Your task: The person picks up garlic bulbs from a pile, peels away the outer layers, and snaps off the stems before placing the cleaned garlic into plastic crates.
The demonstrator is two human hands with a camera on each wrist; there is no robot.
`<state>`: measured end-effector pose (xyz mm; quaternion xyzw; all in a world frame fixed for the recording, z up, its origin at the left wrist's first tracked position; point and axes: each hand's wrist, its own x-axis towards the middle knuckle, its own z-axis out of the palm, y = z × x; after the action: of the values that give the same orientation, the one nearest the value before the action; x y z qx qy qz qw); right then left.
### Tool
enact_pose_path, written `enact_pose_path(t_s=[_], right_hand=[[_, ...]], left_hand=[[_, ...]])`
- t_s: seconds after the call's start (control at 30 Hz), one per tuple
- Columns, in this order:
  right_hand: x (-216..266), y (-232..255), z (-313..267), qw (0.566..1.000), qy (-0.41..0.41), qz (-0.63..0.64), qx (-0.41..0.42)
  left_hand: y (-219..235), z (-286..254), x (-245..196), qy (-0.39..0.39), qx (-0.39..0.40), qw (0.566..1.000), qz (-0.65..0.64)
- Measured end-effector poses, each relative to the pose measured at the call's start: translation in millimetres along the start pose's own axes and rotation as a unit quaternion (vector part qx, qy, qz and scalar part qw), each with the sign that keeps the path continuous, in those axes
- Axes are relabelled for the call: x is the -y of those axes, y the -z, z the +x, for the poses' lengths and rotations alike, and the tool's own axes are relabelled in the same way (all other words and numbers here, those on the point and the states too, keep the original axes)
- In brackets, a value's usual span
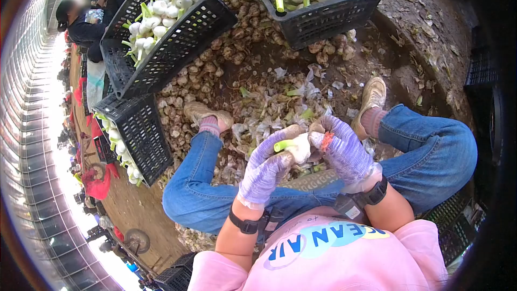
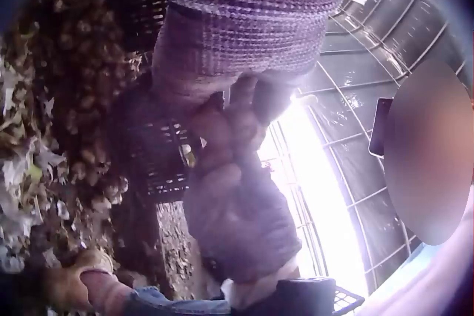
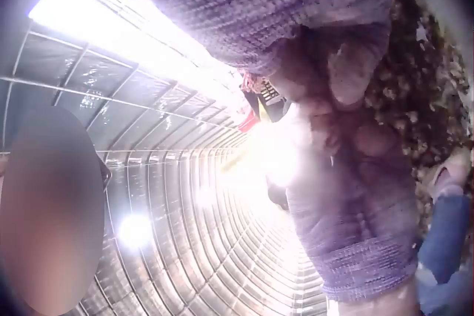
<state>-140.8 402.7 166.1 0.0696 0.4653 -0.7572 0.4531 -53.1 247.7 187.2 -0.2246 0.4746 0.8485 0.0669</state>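
Note:
A white garlic bulb with a short green stem is held between the two hands in front of the lap. My left hand, in a purple knit glove with a worn greyish fingertip area, grips it with the stem pointing left. From the other side my right hand, gloved alike, pinches at the bulb's right side with thumb and fingers. An orange-red band wraps the right thumb. In the left wrist view the gloved fingers hide the bulb; the right wrist view shows the fingertips meeting around a pale, overexposed patch.
Black plastic crates of trimmed garlic stand ahead: one at the top, another upper left, a smaller one on the left. Unpeeled bulbs heap between them. Loose skins litter the ground between the shoes. Another person sits far left.

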Motion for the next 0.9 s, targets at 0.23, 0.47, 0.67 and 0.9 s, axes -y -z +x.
enact_pose_path(t_s=[0.23,0.47,0.67,0.9], right_hand=[[-2.3,-2.9,2.1,0.992,0.079,-0.098,-0.003],[8.6,-4.3,6.0,0.992,0.083,0.000,-0.094],[1.6,10.3,13.3,0.992,0.040,0.099,-0.068],[-7.8,-0.5,2.5,0.994,0.108,-0.005,0.023]], left_hand=[[-7.2,3.9,4.2,-0.124,-0.054,0.959,0.248],[-5.5,-1.9,0.3,-0.061,0.007,0.998,-0.031],[-5.1,0.6,-3.7,-0.010,-0.050,0.996,-0.068],[-8.3,5.5,-6.2,-0.131,-0.110,0.973,0.154]])
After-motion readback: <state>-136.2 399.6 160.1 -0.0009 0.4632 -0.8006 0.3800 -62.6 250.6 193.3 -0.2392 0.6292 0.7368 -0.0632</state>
